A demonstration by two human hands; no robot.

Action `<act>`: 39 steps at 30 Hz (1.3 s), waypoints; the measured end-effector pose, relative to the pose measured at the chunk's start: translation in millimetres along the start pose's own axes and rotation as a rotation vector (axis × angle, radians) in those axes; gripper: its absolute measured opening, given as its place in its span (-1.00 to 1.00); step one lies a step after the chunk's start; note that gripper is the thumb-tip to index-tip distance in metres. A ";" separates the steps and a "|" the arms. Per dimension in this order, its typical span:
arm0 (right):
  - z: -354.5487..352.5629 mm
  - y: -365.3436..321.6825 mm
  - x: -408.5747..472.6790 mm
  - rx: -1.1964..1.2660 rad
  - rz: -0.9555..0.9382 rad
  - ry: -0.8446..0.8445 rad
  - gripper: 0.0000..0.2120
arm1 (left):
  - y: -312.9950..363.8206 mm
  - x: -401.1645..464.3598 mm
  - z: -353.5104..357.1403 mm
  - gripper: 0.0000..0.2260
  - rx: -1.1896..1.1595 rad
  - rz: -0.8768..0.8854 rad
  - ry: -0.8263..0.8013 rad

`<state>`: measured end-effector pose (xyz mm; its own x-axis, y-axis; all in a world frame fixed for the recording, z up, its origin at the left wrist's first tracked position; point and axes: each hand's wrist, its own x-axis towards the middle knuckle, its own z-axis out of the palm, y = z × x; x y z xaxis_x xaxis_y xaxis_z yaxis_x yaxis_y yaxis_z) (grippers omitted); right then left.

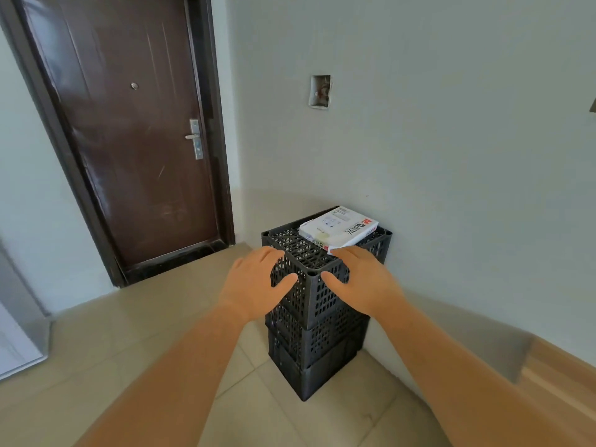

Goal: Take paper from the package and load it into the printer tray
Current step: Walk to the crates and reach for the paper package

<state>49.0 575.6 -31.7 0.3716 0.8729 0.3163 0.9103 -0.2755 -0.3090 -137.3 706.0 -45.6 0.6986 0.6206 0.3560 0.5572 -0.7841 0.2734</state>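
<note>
Hands open, right fingertips overlapping package

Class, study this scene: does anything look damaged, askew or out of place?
Yes. The wall opening above the crates has no cover, exposing its inside. The paper package lies skewed on the top crate, one corner overhanging by the right hand.

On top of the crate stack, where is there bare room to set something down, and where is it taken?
The crate top is bare on its left and near part, between the left hand and the paper package. The far right part is taken by the package, and the right hand crowds its near edge. Bare floor lies left of the stack, toward the door.
</note>
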 end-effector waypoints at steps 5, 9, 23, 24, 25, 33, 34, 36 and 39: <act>45.3 0.9 67.6 0.019 -0.008 0.007 -0.42 | -47.7 52.1 22.3 -0.46 0.037 0.002 -0.053; 77.3 1.0 128.6 0.061 -0.005 -0.025 -0.43 | -82.2 103.8 26.1 -0.46 0.084 0.014 -0.097; 139.6 -1.1 300.8 0.021 0.099 0.023 -0.45 | -203.9 284.0 55.7 -0.47 0.036 0.113 -0.107; 143.6 -0.1 308.3 0.013 0.121 0.030 -0.45 | -210.5 297.8 62.3 -0.47 0.013 0.136 -0.117; 147.5 1.1 314.8 0.005 0.152 0.033 -0.45 | -216.7 311.3 69.0 -0.47 -0.011 0.156 -0.133; 161.5 2.2 349.5 -0.125 0.459 0.054 -0.44 | -241.4 400.2 116.3 -0.44 -0.101 0.466 -0.227; 163.7 2.3 350.9 -0.133 0.487 0.059 -0.44 | -241.2 407.4 122.1 -0.44 -0.114 0.494 -0.240; 168.5 4.2 351.2 -0.145 0.541 0.070 -0.43 | -239.0 418.6 133.9 -0.43 -0.148 0.539 -0.266; 175.2 11.9 352.4 -0.153 0.607 0.076 -0.42 | -231.9 432.4 153.2 -0.44 -0.180 0.617 -0.299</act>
<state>158.8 950.5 -81.1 0.8373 0.5129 0.1895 0.5465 -0.7726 -0.3231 104.3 1157.4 -91.9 0.9705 0.0177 0.2404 -0.0451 -0.9663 0.2533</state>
